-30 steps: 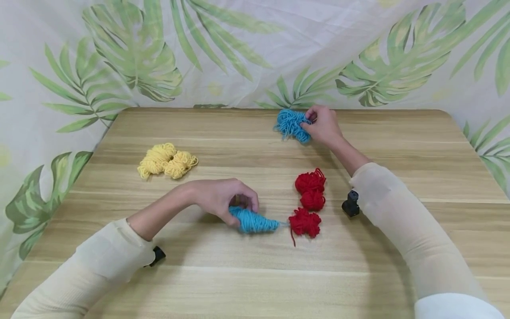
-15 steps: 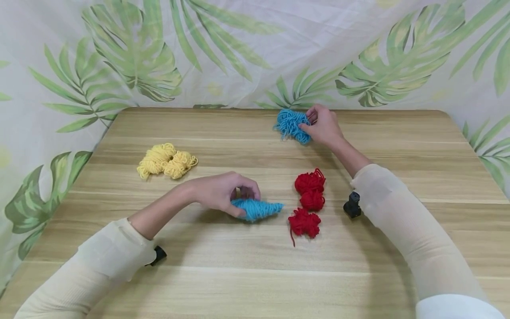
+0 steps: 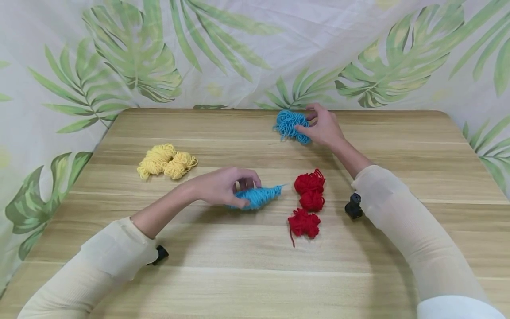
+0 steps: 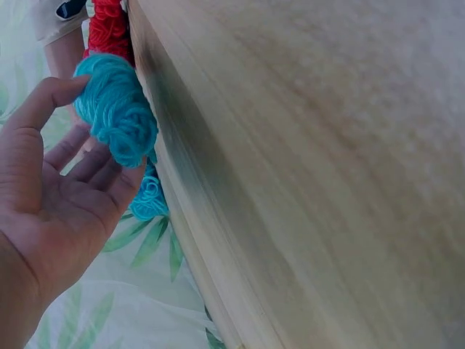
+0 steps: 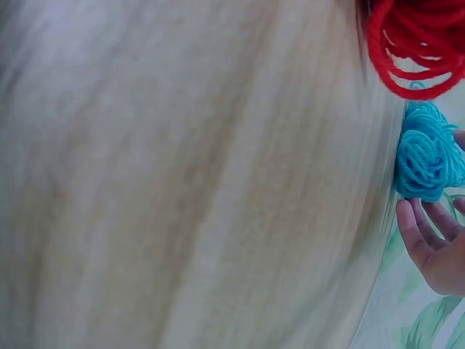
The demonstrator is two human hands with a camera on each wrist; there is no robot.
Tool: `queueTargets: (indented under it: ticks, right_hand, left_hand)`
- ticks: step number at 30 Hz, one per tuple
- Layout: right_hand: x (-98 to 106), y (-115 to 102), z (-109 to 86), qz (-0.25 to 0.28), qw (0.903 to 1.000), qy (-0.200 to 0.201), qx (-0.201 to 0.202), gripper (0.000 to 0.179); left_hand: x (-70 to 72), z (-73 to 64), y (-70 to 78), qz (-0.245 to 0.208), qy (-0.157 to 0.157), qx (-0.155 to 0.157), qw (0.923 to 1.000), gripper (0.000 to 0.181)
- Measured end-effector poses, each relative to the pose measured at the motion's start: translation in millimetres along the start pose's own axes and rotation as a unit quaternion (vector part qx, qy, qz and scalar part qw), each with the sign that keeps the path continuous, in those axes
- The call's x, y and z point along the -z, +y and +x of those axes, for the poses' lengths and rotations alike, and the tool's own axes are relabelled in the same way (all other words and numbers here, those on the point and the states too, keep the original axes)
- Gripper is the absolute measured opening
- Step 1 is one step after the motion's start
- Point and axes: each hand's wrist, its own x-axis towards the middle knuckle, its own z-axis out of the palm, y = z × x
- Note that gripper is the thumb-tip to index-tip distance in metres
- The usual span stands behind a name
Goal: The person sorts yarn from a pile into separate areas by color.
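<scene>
My left hand (image 3: 219, 188) holds a blue yarn skein (image 3: 260, 196) between thumb and fingers; its tapered end points right with a loose strand. In the left wrist view the thumb and fingers lie on opposite sides of this blue yarn (image 4: 120, 109). At the back edge, a second blue yarn bundle (image 3: 290, 125) rests on the table. My right hand (image 3: 324, 127) is beside it, thumb against the yarn and fingers spread apart. The right wrist view shows the fingers (image 5: 421, 225) extended near that blue yarn (image 5: 423, 160).
Several red yarn bundles (image 3: 312, 201) stand in a column right of the left hand. Yellow yarn bundles (image 3: 165, 161) lie at the left. A wooden table (image 3: 255, 283) bears everything, with a leaf-patterned cloth (image 3: 239, 53) behind it.
My left hand has carried its blue skein away from the front red bundle, toward the back. The right hand's fingers have spread from a pinch on the rear blue bundle, which stays put.
</scene>
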Motion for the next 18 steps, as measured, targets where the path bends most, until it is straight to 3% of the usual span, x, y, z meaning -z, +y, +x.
queueTargets:
  ticks: [6,12,18]
  right_hand:
    - [1.2,-0.6,-1.4,-0.006,0.9998,-0.019,-0.002,0.073]
    - [0.7,-0.4,-0.3,-0.011,0.9997,-0.021,0.009,0.064]
    - [0.3,0.3,1.1,-0.019,0.9994,-0.027,0.014,0.055]
  left_hand:
    - [1.3,2.2,-5.2,-0.01,0.028,0.007,0.9995,0.034]
    - [3.7,3.7,-6.5,-0.008,0.055,0.008,0.9984,0.034]
    - [6.7,4.7,-6.0,-0.013,0.079,0.027,0.9964,0.036]
